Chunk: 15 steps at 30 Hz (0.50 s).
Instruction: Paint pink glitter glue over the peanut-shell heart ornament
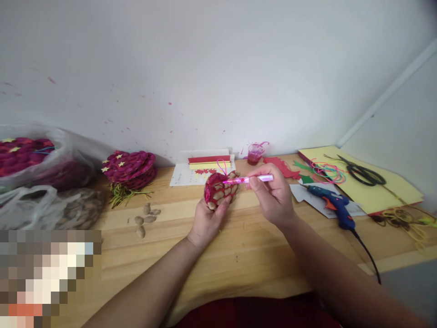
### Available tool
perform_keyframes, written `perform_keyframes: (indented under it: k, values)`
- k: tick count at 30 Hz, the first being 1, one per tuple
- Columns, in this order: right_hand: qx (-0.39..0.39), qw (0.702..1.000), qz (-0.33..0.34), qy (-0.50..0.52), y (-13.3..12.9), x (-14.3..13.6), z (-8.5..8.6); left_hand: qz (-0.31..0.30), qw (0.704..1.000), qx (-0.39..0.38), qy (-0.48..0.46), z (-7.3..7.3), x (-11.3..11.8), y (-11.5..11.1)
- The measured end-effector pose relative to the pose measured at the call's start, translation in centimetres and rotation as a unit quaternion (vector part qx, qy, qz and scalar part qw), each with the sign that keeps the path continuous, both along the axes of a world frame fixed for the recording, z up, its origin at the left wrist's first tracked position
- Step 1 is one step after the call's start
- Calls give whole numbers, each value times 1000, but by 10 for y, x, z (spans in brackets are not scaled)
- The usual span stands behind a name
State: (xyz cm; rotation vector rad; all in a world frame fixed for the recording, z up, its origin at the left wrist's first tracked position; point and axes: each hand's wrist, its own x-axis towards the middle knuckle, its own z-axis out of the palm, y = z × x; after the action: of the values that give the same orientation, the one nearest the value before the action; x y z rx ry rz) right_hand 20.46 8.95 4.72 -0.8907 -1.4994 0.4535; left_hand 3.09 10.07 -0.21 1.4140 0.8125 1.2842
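Peanut disc point(218, 191), its backing red, is held up above the wooden table point(191, 269), its lower edge clamped in a person's left hand point(209, 222). Magenta coats the peanuts along its left side; others remain tan, beneath a pink string loop point(222, 166). The right hand point(273, 197), fingers closed on a paint-smeared brush point(247, 180), brings the tip to the disc's upper part. Behind, a white sheet point(178, 178) bears faint handwriting, too small to read, near a magenta-stained cup point(254, 156).
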Motion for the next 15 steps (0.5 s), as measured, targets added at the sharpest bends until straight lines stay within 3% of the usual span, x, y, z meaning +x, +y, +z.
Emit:
perform_keyframes:
  k: [15]
  values:
    - [8,1000,10,8,2,1,-3,20,999,23,11,-2,-2,2]
